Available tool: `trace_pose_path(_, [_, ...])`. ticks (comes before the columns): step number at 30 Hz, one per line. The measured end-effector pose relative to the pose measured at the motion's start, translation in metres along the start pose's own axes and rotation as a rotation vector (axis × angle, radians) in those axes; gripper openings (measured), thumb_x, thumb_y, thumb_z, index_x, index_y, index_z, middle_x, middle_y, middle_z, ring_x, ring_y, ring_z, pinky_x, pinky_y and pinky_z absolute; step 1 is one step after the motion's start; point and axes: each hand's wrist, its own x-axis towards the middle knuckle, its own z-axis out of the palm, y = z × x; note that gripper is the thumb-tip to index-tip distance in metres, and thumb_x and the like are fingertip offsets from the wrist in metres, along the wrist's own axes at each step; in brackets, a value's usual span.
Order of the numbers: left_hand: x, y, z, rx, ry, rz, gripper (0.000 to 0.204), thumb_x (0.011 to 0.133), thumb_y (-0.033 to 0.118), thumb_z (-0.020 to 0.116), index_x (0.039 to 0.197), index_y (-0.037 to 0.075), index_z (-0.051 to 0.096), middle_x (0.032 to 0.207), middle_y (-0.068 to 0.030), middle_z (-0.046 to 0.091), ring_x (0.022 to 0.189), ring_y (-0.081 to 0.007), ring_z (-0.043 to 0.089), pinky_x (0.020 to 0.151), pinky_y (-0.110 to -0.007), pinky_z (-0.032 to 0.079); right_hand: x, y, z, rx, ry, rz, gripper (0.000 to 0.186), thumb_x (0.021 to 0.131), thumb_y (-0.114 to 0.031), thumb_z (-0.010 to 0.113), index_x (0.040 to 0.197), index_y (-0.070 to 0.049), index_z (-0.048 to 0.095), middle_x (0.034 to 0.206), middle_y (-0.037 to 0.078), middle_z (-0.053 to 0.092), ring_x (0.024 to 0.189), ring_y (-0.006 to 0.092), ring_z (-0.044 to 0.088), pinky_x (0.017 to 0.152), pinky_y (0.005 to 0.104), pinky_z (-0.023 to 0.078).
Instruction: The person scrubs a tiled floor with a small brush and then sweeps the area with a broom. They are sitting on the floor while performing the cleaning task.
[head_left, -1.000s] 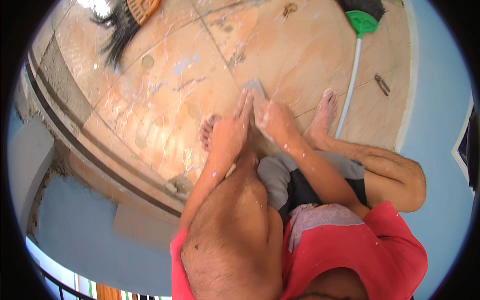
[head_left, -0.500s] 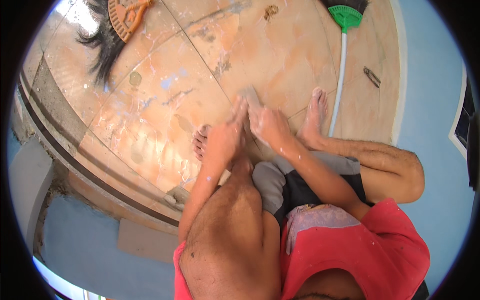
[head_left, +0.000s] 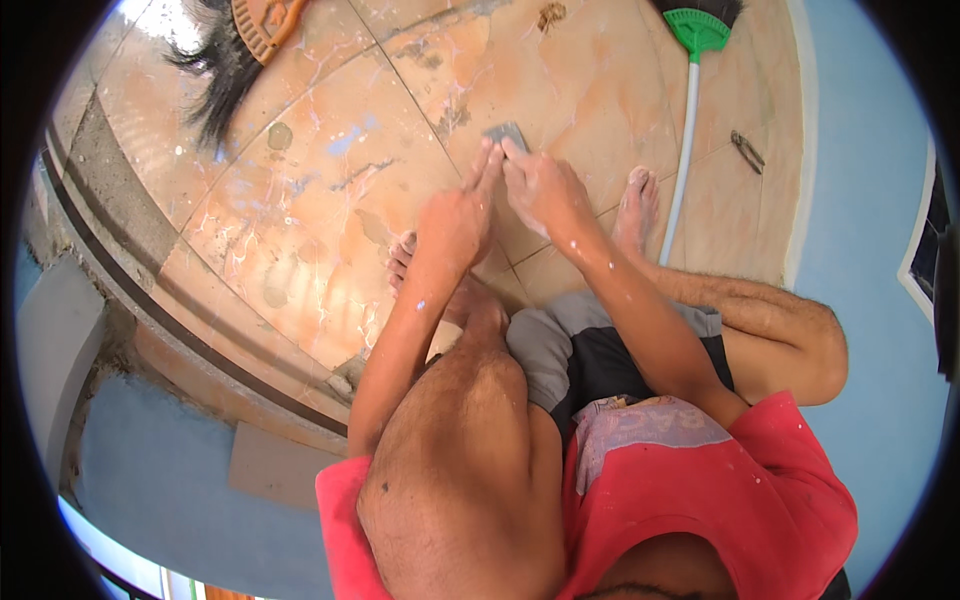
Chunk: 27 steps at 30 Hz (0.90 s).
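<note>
My left hand (head_left: 465, 205) and my right hand (head_left: 540, 190) are both on a small, flat grey piece (head_left: 507, 131) over the tiled floor (head_left: 300, 200), between my bare feet. Two fingers of my left hand are stretched along its left side and press near its tip. My right hand grips it from the right, fingers curled round it and one finger reaching toward the top. Both hands are dusted pale. I cannot make out whether the piece rests on the tile or is held just above it.
A green broom head (head_left: 696, 31) with white handle (head_left: 680, 160) lies right, near pliers (head_left: 747, 152). An orange-headed black brush (head_left: 257, 28) lies upper left. A pale blue wall (head_left: 860, 200) rises right. A step edge with a dark groove (head_left: 200, 330) runs along the left.
In the last half second both hands and the grey piece have moved up the picture, away from my body, after a slight move toward me before that. The grip looks much the same.
</note>
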Motion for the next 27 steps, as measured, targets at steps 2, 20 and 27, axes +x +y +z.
trace_pose_path(2, [-0.023, -0.005, 0.016, -0.03, -0.011, 0.034, 0.085, 0.083, 0.009, 0.068, 0.163, 0.02, 0.041, 0.162, -0.0081, 0.05, 0.083, -0.0387, 0.075, 0.07, -0.046, 0.059, -0.024, 0.009, 0.012, -0.026, -0.066, -0.012, 0.048, 0.101, -0.023, 0.058, 0.144, -0.003, 0.06, 0.088, 0.03, 0.072, 0.086, 0.0494, 0.071, 0.077, 0.0561, 0.058])
trace_pose_path(20, [-0.006, 0.007, 0.028, -0.152, -0.12, 0.185, 0.085, 0.078, 0.013, 0.071, 0.16, 0.012, 0.045, 0.152, -0.012, 0.061, 0.09, -0.039, 0.075, 0.079, -0.051, 0.06, -0.054, 0.039, 0.025, 0.163, 0.085, 0.144, 0.048, 0.101, -0.025, 0.057, 0.143, -0.001, 0.061, 0.093, 0.035, 0.069, 0.091, 0.0552, 0.066, 0.079, 0.0604, 0.053])
trace_pose_path(27, [-0.009, 0.017, 0.023, -0.072, -0.225, 0.17, 0.084, 0.081, 0.01, 0.068, 0.161, 0.013, 0.044, 0.159, -0.0099, 0.054, 0.097, -0.0385, 0.075, 0.083, -0.05, 0.061, -0.06, 0.04, 0.023, 0.055, -0.007, 0.2, 0.047, 0.101, -0.026, 0.058, 0.141, -0.003, 0.063, 0.095, 0.035, 0.068, 0.094, 0.054, 0.067, 0.082, 0.059, 0.054])
